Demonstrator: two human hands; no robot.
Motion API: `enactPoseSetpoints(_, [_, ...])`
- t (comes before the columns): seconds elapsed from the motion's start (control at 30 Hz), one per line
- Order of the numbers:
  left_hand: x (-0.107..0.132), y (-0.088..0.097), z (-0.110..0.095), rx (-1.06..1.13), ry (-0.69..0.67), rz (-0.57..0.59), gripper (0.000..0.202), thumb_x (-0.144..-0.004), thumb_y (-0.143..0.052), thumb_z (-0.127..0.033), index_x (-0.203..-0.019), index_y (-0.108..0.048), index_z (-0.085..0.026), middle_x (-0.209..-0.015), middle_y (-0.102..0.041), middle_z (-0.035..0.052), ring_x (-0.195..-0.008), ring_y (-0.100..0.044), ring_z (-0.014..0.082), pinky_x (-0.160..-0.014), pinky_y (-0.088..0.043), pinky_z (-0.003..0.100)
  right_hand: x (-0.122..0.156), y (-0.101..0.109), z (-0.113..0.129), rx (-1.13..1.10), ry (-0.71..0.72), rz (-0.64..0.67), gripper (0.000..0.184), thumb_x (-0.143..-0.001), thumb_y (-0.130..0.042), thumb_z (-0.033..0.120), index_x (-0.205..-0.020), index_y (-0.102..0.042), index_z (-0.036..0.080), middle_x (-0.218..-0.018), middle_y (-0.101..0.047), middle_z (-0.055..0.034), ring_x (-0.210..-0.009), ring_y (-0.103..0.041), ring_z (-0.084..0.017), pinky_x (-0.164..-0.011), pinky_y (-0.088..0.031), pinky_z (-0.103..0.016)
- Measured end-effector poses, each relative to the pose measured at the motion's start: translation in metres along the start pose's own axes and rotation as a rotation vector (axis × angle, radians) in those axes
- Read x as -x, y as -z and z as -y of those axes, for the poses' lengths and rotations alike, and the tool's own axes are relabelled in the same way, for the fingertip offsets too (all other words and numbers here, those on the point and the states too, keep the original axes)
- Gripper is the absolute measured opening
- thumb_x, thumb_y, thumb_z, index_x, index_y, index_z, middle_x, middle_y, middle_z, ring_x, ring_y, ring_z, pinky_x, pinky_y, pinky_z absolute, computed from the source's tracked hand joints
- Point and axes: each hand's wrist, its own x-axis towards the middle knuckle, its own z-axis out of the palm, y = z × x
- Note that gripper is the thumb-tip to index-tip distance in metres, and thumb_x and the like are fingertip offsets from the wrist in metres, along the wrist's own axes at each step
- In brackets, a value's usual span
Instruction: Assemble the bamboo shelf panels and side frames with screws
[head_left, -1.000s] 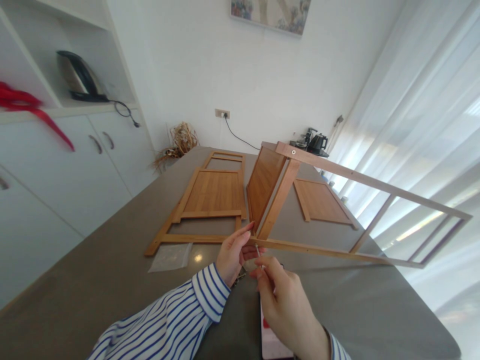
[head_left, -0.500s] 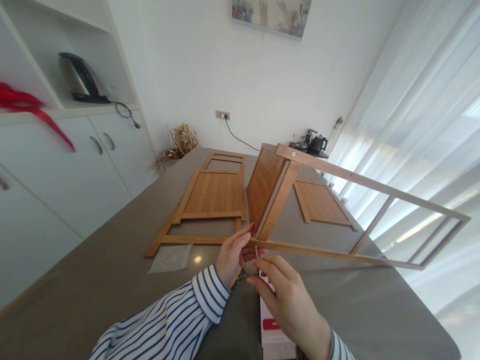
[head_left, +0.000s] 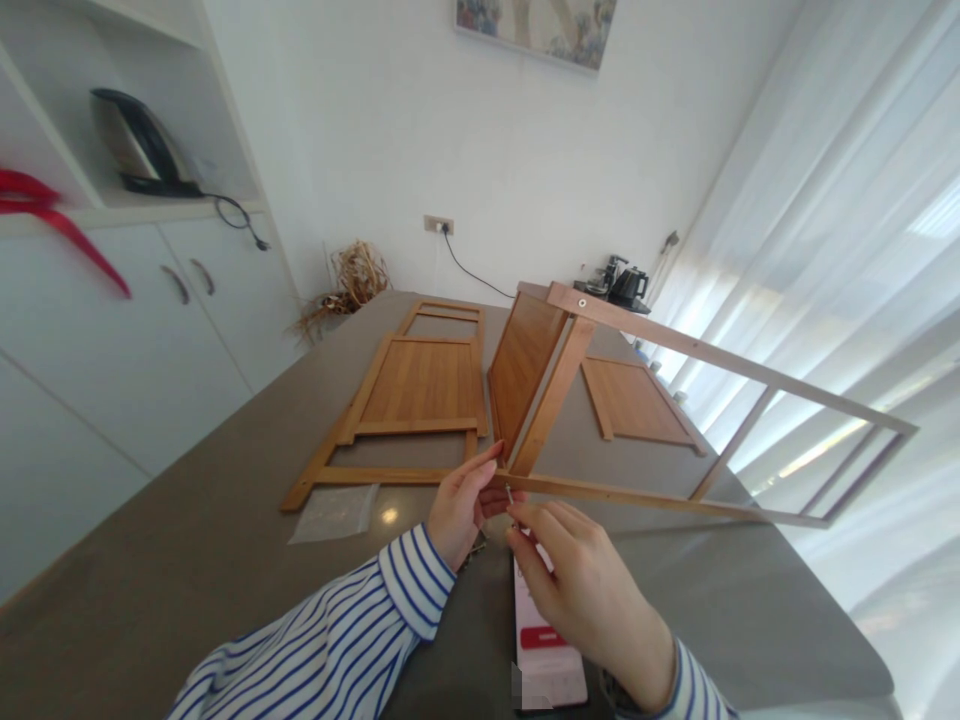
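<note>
A wooden frame (head_left: 637, 492) stands on its long edge, with an upright wooden panel (head_left: 527, 370) meeting it at a corner. My left hand (head_left: 457, 510) grips the lower rail at that corner, thumb and index finger on the near side of the panel's foot. Pinched in my right hand (head_left: 574, 560) is a thin metal hex key (head_left: 511, 495), its tip at the rail's face beside my left fingers. My fingers cover most of its length. Small metal hardware (head_left: 474, 548) lies under my left wrist. A phone (head_left: 551, 660) with a lit screen sits below my right hand.
Another panelled wooden frame (head_left: 420, 380) lies flat at left, with a clear plastic bag (head_left: 334, 513) before it. A loose wooden panel (head_left: 645, 400) lies at right. Black kettles (head_left: 628, 285) stand at the far table end. White curtains (head_left: 847, 260) hang at right.
The view has shifted slightly, so everything sits a little further left. My right hand has turned the hex key a little and uncovers more of the phone. My left hand keeps its place on the rail.
</note>
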Motion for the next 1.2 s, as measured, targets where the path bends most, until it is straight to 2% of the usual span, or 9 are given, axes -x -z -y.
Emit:
enactPoseSetpoints(0.2, [0.000,-0.001,-0.001,0.012,-0.007,-0.001,0.055,-0.081,-0.055,-0.023,-0.133,-0.045,-0.007,-0.075,-0.074,0.0089,-0.062,-0.069,0.0179,-0.057,-0.053,0.026,-0.001,0.003,-0.004,-0.243,-0.156,0.018,0.022,-0.090,-0.047,0.017,-0.108,-0.059,0.022,-0.094,-0.069,-0.0028,-0.079,-0.064,-0.014,-0.070,-0.049,-0.025])
enactPoseSetpoints(0.43, [0.001,-0.003,-0.002,0.019,-0.019,0.007,0.055,-0.082,-0.056,-0.023,-0.133,-0.045,-0.008,-0.076,-0.074,0.0087,-0.061,-0.068,0.0166,-0.061,-0.053,0.026,0.002,0.000,-0.013,-0.496,-0.357,0.084,0.017,-0.090,-0.050,0.023,-0.102,-0.062,0.022,-0.089,-0.069,-0.0011,-0.076,-0.064,-0.013,-0.065,-0.049,-0.023])
enactPoseSetpoints(0.53, [0.002,-0.003,-0.002,0.021,-0.014,0.008,0.055,-0.083,-0.054,-0.023,-0.134,-0.044,-0.007,-0.076,-0.073,0.0094,-0.062,-0.069,0.0179,-0.059,-0.053,0.027,0.002,-0.002,-0.013,-0.518,-0.369,0.120,0.014,-0.090,-0.051,0.023,-0.097,-0.062,0.021,-0.083,-0.068,-0.0004,-0.070,-0.063,-0.012,-0.061,-0.048,-0.022])
enactPoseSetpoints(0.6, [0.002,-0.003,-0.002,0.016,-0.012,0.008,0.054,-0.083,-0.054,-0.022,-0.134,-0.043,-0.007,-0.076,-0.073,0.0098,-0.063,-0.069,0.0192,-0.058,-0.053,0.027,0.002,-0.001,-0.012,-0.461,-0.313,0.123,0.012,-0.088,-0.053,0.022,-0.096,-0.063,0.022,-0.080,-0.067,0.0006,-0.068,-0.062,-0.012,-0.061,-0.048,-0.022])
enactPoseSetpoints(0.7, [0.001,-0.002,-0.001,0.011,-0.005,0.014,0.053,-0.084,-0.054,-0.023,-0.134,-0.044,-0.008,-0.074,-0.073,0.0104,-0.065,-0.070,0.0200,-0.058,-0.053,0.026,0.002,0.002,-0.009,-0.263,-0.138,0.083,0.012,-0.089,-0.053,0.018,-0.096,-0.062,0.021,-0.083,-0.066,-0.0007,-0.073,-0.060,-0.013,-0.067,-0.047,-0.024])
enactPoseSetpoints(0.8, [0.001,-0.002,-0.001,0.011,-0.003,0.011,0.052,-0.083,-0.055,-0.023,-0.133,-0.046,-0.008,-0.074,-0.073,0.0104,-0.065,-0.070,0.0199,-0.058,-0.053,0.026,0.003,0.003,-0.005,0.036,0.060,0.031,0.015,-0.091,-0.048,0.015,-0.098,-0.062,0.019,-0.091,-0.065,-0.0048,-0.082,-0.058,-0.016,-0.075,-0.046,-0.029])
enactPoseSetpoints(0.9, [0.001,-0.002,-0.002,0.015,0.000,0.001,0.052,-0.083,-0.056,-0.023,-0.132,-0.047,-0.009,-0.074,-0.073,0.0094,-0.064,-0.070,0.0193,-0.057,-0.053,0.026,0.005,0.003,0.000,0.357,0.176,-0.005,0.016,-0.090,-0.048,0.014,-0.097,-0.061,0.018,-0.093,-0.063,-0.0069,-0.079,-0.056,-0.018,-0.072,-0.043,-0.032])
enactPoseSetpoints(1.03, [0.002,-0.002,-0.002,0.011,0.005,0.001,0.053,-0.082,-0.057,-0.025,-0.132,-0.047,-0.009,-0.073,-0.073,0.0092,-0.065,-0.070,0.0201,-0.057,-0.054,0.027,0.007,0.001,0.004,0.572,0.235,-0.030,0.018,-0.089,-0.046,0.014,-0.099,-0.061,0.016,-0.081,-0.058,-0.0058,-0.069,-0.050,-0.017,-0.063,-0.038,-0.033])
enactPoseSetpoints(1.2, [0.001,-0.001,0.000,-0.005,-0.009,0.012,0.054,-0.083,-0.056,-0.025,-0.133,-0.045,-0.009,-0.074,-0.074,0.0104,-0.067,-0.071,0.0212,-0.057,-0.054,0.026,0.008,-0.002,0.005,0.556,0.198,-0.016,0.016,-0.090,-0.047,0.014,-0.099,-0.060,0.016,-0.075,-0.056,-0.0033,-0.065,-0.048,-0.017,-0.060,-0.035,-0.033])
